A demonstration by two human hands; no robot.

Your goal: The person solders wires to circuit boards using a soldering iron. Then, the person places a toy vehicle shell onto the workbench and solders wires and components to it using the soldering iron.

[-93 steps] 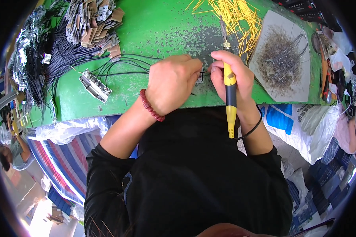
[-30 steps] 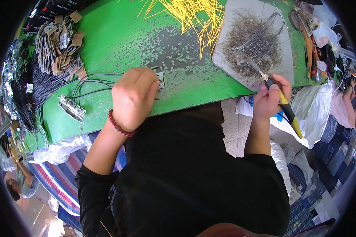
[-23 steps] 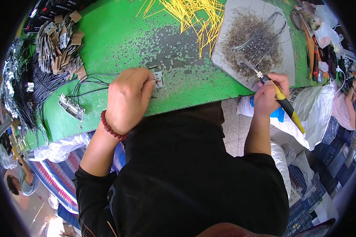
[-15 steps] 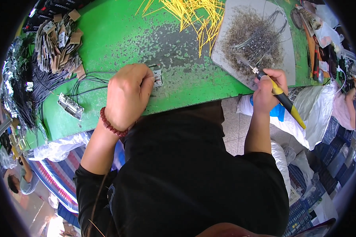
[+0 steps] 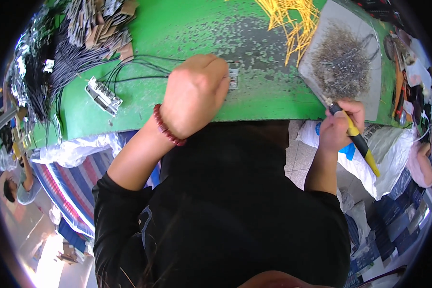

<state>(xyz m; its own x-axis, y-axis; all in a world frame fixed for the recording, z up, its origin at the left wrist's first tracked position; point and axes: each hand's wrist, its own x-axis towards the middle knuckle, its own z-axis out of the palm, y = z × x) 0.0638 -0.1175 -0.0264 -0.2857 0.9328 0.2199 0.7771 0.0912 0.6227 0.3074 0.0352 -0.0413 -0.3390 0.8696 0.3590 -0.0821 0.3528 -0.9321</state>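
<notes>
My left hand (image 5: 194,93), a red bead bracelet (image 5: 162,126) at its wrist, rests closed on the green table. Black cables (image 5: 146,77) run from the left into its curled fingers, which hide the grip. A small silvery connector piece (image 5: 233,79) sticks out just past the fingertips. Nearer the left, a metal connector block (image 5: 103,96) lies beside the cables. My right hand (image 5: 338,126) is wrapped around the black-and-yellow handle of a soldering iron (image 5: 355,137). Its thin tip lies near the close edge of a grey board (image 5: 314,53) bearing dark residue and tangled thin wire (image 5: 345,60).
Bundled black cables with brown card-like tabs (image 5: 101,26) are heaped at the far left. Thin yellow strips (image 5: 300,29) lie near the board. Tools (image 5: 401,91) stand at the right edge, with white sacking (image 5: 377,149) below. Another person (image 5: 28,185) is at far left.
The view has shifted, so the table sits farther right. My right hand has drawn the soldering iron back from the wire pile toward the board's near edge. My left hand keeps its pose.
</notes>
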